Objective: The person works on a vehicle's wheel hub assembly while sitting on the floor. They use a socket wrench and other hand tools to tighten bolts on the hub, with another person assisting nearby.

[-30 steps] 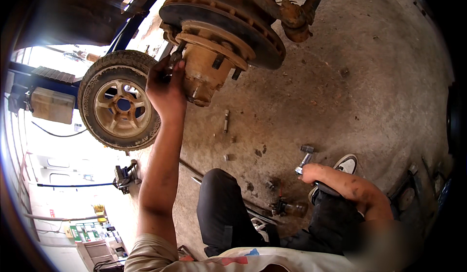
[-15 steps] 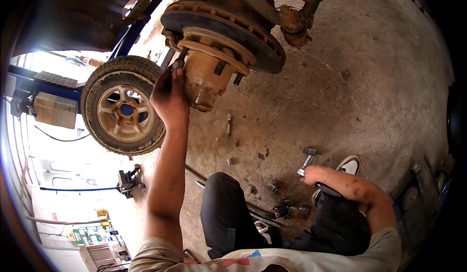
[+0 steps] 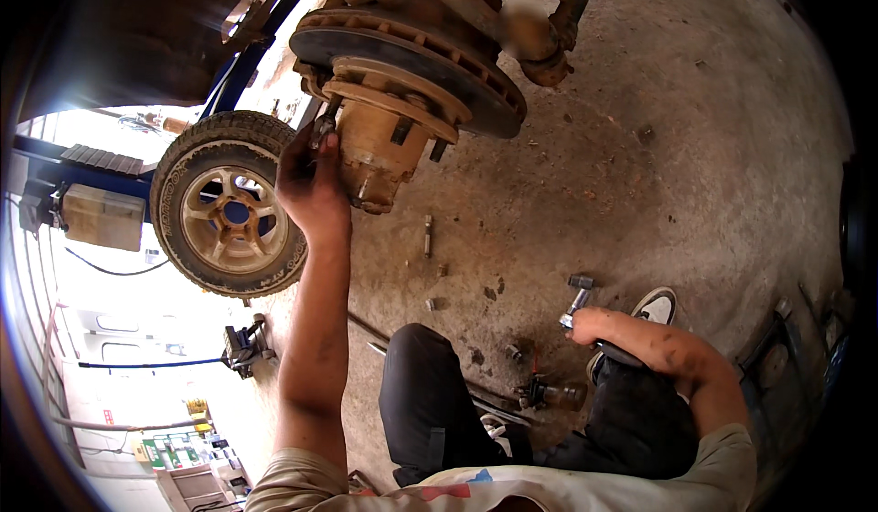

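Observation:
My left hand point(image 3: 314, 187) reaches up to the rusty wheel hub point(image 3: 380, 150), fingers closed around a small metal piece point(image 3: 323, 130) at one wheel stud. The fingers partly cover this piece, which looks like a nut. Behind the hub's flange sits the brake disc point(image 3: 416, 68), brown at its vented rim. Low at the right, near my knee, my right hand point(image 3: 590, 325) is closed on a chrome socket wrench point(image 3: 574, 309). Its short shaft points away from me, with a dark socket point(image 3: 580, 281) at its far end; whether they are joined I cannot tell.
A wheel with its tyre point(image 3: 229, 205) stands left of the hub. Small metal parts, among them a slim rod point(image 3: 428, 236), lie on the concrete floor point(image 3: 640, 201). Near my feet are a tool with a cup-shaped body point(image 3: 553, 395) and long bars. A floor jack point(image 3: 245, 345) stands at left.
The hub and my left hand appear slightly further left in the picture, as the view has shifted a little. Both hands keep their grips.

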`<state>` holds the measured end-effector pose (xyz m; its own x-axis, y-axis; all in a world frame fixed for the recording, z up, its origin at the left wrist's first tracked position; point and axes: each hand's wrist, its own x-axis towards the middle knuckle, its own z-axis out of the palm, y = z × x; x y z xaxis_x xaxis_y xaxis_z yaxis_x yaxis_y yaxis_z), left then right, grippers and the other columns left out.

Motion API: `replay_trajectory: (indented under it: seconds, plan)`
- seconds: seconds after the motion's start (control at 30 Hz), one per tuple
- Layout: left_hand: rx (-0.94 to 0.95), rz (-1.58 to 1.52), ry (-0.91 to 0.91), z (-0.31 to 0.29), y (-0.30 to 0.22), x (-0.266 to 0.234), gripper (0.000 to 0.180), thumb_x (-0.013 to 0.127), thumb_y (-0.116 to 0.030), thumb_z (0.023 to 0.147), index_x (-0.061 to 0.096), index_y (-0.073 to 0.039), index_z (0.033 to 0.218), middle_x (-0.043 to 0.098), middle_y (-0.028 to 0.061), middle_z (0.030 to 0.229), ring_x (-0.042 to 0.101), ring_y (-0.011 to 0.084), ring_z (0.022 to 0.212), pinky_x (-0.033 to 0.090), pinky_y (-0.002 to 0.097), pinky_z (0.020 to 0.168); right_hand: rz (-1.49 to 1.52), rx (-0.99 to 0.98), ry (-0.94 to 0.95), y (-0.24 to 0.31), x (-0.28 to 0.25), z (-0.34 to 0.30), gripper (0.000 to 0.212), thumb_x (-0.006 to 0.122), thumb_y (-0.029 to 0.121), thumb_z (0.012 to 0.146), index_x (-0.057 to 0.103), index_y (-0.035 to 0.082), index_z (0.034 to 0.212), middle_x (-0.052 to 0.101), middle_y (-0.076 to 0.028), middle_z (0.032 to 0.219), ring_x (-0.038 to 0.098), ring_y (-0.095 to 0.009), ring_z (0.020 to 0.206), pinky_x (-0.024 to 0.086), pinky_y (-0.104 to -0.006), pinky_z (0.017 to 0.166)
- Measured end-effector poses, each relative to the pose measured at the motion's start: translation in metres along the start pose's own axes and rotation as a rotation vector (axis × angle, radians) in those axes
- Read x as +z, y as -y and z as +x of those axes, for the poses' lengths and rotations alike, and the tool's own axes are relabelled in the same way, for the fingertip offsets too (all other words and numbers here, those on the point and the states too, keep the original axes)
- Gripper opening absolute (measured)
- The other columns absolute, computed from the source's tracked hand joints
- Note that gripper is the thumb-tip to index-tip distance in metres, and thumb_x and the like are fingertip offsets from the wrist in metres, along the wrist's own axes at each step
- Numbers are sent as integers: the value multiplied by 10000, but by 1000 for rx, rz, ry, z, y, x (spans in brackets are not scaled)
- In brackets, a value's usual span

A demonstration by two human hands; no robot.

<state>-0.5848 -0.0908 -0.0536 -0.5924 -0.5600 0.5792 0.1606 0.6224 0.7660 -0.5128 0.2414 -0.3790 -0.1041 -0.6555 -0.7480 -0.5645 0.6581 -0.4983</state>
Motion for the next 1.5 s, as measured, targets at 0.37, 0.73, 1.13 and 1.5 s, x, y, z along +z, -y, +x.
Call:
replay_trajectory:
  seconds: [0.37,0.73,1.13,1.5]
  plan:
    - [-23,-10,9,-4,-10,4,424,733,-111,852,610,99,1199,654,63,964,568,104,865,451,221,780,-21,24,0,0,4,6,455,547,420,923,730,5,905,721,-152,877,681,-331,900,526,-446,804]
    - [-143,84,4,-3,-3,-7,329,707,-198,885,670,72,1068,685,90,992,605,141,885,466,275,845,-53,-81,29,-2,-3,0,441,567,408,916,732,1,867,721,-133,818,685,-319,848,524,-447,767]
    - [-92,-52,-8,-1,1,-1,310,725,-167,870,649,58,1070,673,79,960,588,130,864,453,259,825,-109,-88,46,-9,8,13,446,571,422,905,735,8,903,718,-155,873,678,-347,893,524,-452,785]
    - [-97,-68,11,-4,-12,4,428,744,-144,845,610,78,1185,638,60,921,567,126,840,446,255,820,-147,-34,41,-13,20,27,466,563,434,910,739,3,889,711,-182,907,668,-365,917,515,-470,802]
